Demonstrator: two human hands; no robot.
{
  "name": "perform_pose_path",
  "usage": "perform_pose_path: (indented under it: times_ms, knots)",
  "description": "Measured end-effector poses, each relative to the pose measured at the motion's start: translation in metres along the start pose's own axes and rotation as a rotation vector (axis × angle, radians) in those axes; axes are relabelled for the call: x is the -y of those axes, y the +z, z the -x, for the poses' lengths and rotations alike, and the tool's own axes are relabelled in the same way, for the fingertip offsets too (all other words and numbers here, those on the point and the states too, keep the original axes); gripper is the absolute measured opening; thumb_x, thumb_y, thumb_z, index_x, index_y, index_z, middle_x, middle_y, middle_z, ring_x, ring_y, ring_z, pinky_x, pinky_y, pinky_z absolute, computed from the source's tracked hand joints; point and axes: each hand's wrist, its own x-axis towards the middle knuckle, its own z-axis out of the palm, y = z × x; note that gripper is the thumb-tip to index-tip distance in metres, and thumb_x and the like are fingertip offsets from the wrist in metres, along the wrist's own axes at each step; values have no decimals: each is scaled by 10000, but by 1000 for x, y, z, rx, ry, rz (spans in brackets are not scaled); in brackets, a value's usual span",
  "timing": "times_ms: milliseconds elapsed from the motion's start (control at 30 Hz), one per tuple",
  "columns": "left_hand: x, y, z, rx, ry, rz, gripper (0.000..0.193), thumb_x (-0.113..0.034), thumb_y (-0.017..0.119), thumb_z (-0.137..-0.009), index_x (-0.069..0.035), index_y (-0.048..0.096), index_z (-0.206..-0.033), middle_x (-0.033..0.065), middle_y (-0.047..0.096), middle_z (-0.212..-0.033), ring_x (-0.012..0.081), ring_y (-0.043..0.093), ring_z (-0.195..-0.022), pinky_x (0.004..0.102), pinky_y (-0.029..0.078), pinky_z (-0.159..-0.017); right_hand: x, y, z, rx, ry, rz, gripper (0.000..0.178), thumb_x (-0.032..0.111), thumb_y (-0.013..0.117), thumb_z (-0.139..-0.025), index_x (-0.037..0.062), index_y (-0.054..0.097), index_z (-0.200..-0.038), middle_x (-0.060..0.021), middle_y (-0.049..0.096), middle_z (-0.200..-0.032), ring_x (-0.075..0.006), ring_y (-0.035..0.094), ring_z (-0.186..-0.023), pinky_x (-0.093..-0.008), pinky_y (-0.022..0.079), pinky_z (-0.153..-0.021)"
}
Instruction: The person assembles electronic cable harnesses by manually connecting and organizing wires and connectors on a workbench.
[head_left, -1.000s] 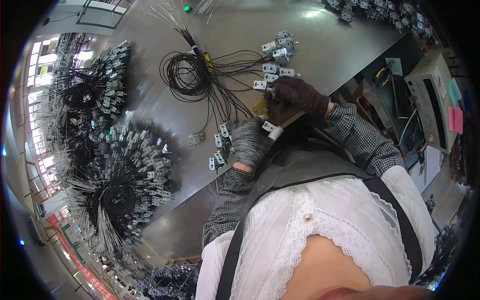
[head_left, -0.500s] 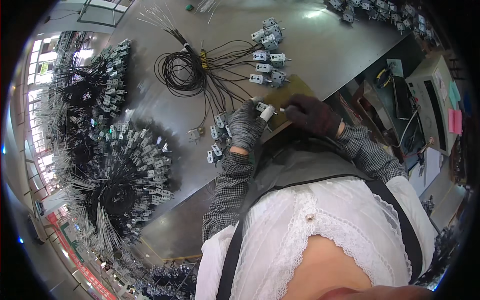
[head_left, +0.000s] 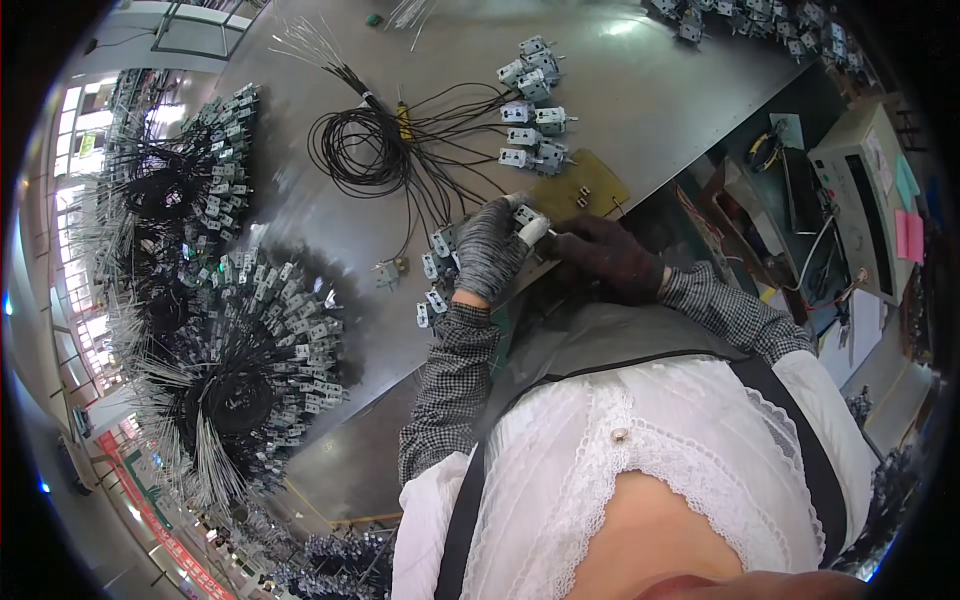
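My left hand (head_left: 488, 248), in a grey striped glove with white-wrapped fingertips, is closed on a small electric motor (head_left: 525, 216) with a metal shaft. My right hand (head_left: 606, 258), in a dark red glove, meets the shaft end with fingers pinched together. Whatever lies between those fingers is hidden. Beyond both hands, a yellow-brown board (head_left: 602, 176) carries several small metal pieces (head_left: 584, 197). A bundle of black cables (head_left: 362, 150) fans out to more motors (head_left: 534, 135) on the far side and others (head_left: 431, 308) beside my left wrist.
A yellow-handled screwdriver (head_left: 404, 122) lies by the cable coil on the metal table (head_left: 340, 245). Large heaps of cabled motors (head_left: 290, 350) sit at the left. More motors (head_left: 770, 22) are at the far right. Right of the table stands a beige instrument box (head_left: 850, 190).
My right hand has moved left and slightly nearer, up to the motor's shaft, uncovering the metal pieces on the board. My left hand keeps its hold nearly in place.
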Motion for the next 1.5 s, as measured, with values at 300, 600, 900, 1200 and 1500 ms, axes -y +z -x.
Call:
perform_pose_path:
  times_ms: [300, 600, 900, 1200, 1500]
  knots:
    - [-57, -13, -1, 6, 52, -353, 453, -323, 884, -814, -45, 780, -1156, 144, 794, -965, 317, 766, -934, 419, 583, -898, -10, -5, 5, -93, -108, 347, 568, 390, 709, -980, 6, 551, -1366, -130, 683, -1128, -217, 678, -993, -389, 559, -890]
    - [-56, -7, 0, -31, -9, -326, 431, -317, 882, -820, -50, 783, -1144, 157, 790, -991, 326, 761, -939, 429, 574, -917, -19, -3, 3, -165, -210, 448, 452, 348, 690, -999, 42, 562, -1307, -100, 675, -1017, -229, 671, -930, -372, 552, -863]
    - [-47, 1, 1, -98, -41, -250, 404, -350, 866, -839, -47, 790, -1096, 157, 787, -974, 341, 759, -938, 417, 575, -918, -11, -5, 0, -187, -311, 623, 347, 329, 636, -1042, 59, 564, -1246, -95, 651, -986, -254, 670, -874, -417, 562, -828]
    - [-40, 16, 15, -319, 22, 325, 715, -355, 846, -879, -94, 535, -1467, 125, 719, -1108, 197, 680, -1135, 348, 579, -918, -15, -19, 0, 11, -81, -203, 325, 378, 600, -1065, 53, 611, -1090, -62, 675, -947, -208, 665, -793, -379, 580, -725]
    - [-53, -29, 29, 88, 17, -722, 570, -320, 882, -809, -121, 711, -1315, 125, 749, -1112, 294, 689, -1136, 448, 397, -1154, -25, -26, -19, 106, -167, -25, 287, 302, 574, -1073, 29, 642, -1131, -67, 689, -999, -201, 678, -874, -359, 571, -780]
